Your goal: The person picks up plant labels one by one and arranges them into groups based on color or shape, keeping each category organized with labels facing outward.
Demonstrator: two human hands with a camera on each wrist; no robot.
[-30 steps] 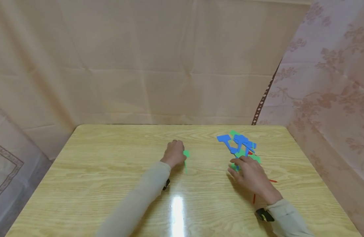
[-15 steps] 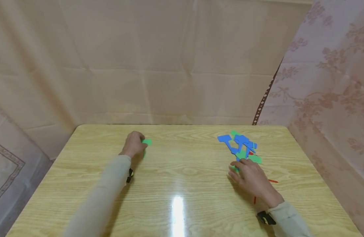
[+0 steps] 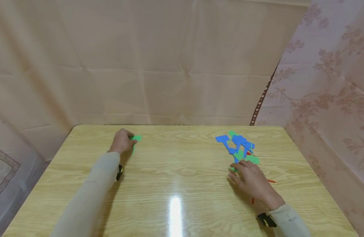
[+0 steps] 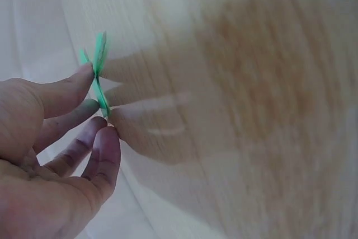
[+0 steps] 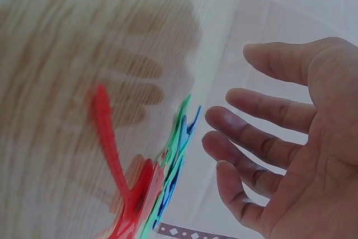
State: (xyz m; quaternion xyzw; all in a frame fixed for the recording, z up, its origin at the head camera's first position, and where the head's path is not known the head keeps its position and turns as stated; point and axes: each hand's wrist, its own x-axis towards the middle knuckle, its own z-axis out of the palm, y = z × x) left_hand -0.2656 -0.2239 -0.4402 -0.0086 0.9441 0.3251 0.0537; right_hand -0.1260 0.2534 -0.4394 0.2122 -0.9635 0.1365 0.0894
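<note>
Near the far left of the table, my left hand pinches a flat green T-shaped tag with a wide head and a narrow stem. The left wrist view shows thumb and fingertips on this green tag, seen edge-on close to the wood. On the right, my right hand hovers with spread, loosely bent fingers, holding nothing. In front of it lies a loose pile of blue T-shaped tags and green tags. Red tags show in the right wrist view, partly hidden by the hand in the head view.
The wood-grain table has its far edge against a beige curtain. A pinkish flowered cloth hangs along the right side. A strip of light reflects off the table's front middle.
My left hand has carried the green tag from the table's middle to the far left, slowing in the last half second. The right hand and the pile have stayed nearly in place.
</note>
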